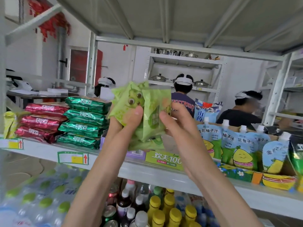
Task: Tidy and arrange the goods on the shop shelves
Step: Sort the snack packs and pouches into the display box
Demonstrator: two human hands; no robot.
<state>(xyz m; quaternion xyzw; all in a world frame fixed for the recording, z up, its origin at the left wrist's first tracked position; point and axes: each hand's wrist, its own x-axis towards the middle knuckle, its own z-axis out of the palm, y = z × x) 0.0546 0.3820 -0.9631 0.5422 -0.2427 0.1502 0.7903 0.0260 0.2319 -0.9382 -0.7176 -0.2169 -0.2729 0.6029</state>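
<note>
green packets (148,112) bunched between grips | left hand (126,118), right hand (173,120) both pinching them | held above shelf (147,174) near edge, green box (164,159) beneath

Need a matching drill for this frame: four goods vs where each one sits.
1 green packets
2 red packs
3 juice pouches
4 yellow-capped bottles

a below the shelf
b held by left hand and right hand
c right end of shelf
d stacked, left end of shelf

Pairs: 1-b, 2-d, 3-c, 4-a
</note>
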